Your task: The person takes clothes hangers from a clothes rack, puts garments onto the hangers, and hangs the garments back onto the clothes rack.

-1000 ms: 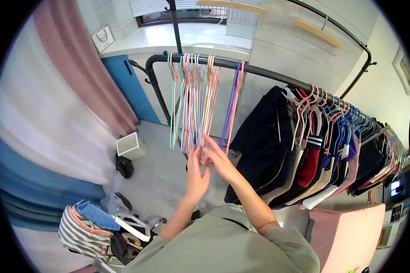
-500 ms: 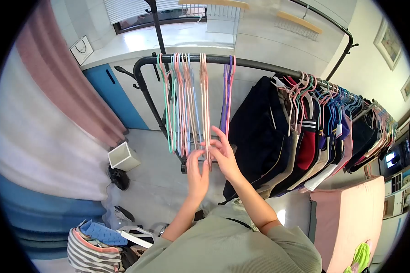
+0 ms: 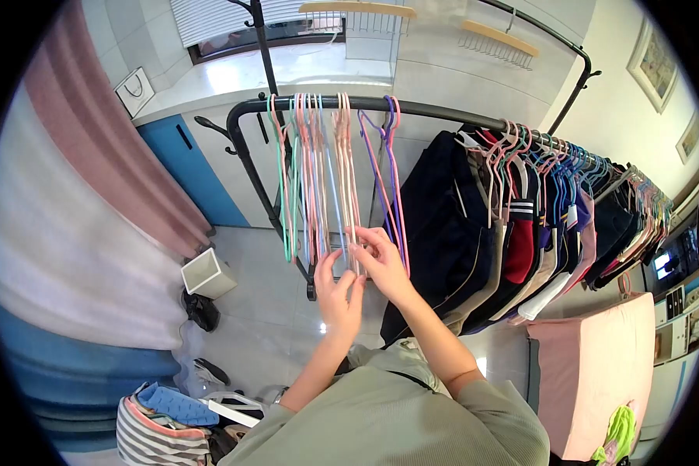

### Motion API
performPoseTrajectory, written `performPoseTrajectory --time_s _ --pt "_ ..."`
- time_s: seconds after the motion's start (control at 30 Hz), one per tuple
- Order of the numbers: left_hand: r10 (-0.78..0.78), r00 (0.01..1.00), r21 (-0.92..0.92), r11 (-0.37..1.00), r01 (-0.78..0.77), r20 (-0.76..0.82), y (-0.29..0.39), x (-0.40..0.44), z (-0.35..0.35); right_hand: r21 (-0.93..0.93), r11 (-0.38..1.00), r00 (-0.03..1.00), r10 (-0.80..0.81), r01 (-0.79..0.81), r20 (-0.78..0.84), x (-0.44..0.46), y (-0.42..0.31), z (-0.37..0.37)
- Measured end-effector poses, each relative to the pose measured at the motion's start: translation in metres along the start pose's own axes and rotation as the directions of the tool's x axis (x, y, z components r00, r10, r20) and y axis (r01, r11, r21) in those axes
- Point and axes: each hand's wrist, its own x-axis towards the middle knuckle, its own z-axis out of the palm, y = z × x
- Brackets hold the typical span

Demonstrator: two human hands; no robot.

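Observation:
A cluster of empty pale pink clothes hangers (image 3: 351, 186) hangs from the black rail in front of me. My right hand (image 3: 384, 268) has its fingers curled round their lower ends from the right side. Just below and to the left, my left hand (image 3: 339, 301) is bent round the bottoms of the same hangers, its thumb near the fingers. A light blue hanger (image 3: 335, 186) hangs close on the left, with more pink ones and some green hangers (image 3: 286, 225) beyond. To the right are purple and pink hangers (image 3: 390, 186), apart from my hands.
The black garment rack (image 3: 435, 111) carries a dark jacket (image 3: 435, 225) and many clothes on the right. At left stand curtains (image 3: 93, 233) and a white bin (image 3: 209, 274) on the floor. A striped bag (image 3: 159, 435) sits low left; a pink-covered piece (image 3: 590, 373) stands right.
The purple and pink hangers have swung and spread apart at their lower ends. My right hand's fingers have closed in lower on the pale pink hangers. My left hand has shifted slightly right.

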Motion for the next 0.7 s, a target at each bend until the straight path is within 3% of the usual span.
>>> performPoseTrajectory --time_s 0.2,0.3,0.5,0.6,0.7 --pt "0.067 0.998 0.016 0.998 -0.068 0.011 0.012 -0.001 0.0 0.125 0.991 0.997 0.044 -0.051 0.055 0.002 -0.019 -0.004" --pt "0.077 0.994 -0.101 0.992 -0.07 0.076 0.012 -0.003 0.001 0.203 0.978 0.998 0.029 -0.038 0.05 0.0 -0.026 -0.004" --pt "0.15 0.98 -0.168 0.978 -0.127 0.134 0.012 -0.002 0.013 0.261 0.964 0.999 0.04 -0.047 0.034 -0.001 -0.043 -0.014" --pt "0.257 0.936 -0.196 0.957 -0.212 0.241 0.019 -0.014 0.018 0.339 0.938 0.997 0.073 -0.065 -0.009 -0.009 -0.054 -0.024" --pt "0.333 0.819 -0.32 0.927 -0.194 0.467 0.024 -0.04 0.033 0.421 0.907 0.998 0.045 -0.021 -0.048 -0.02 -0.061 -0.041"
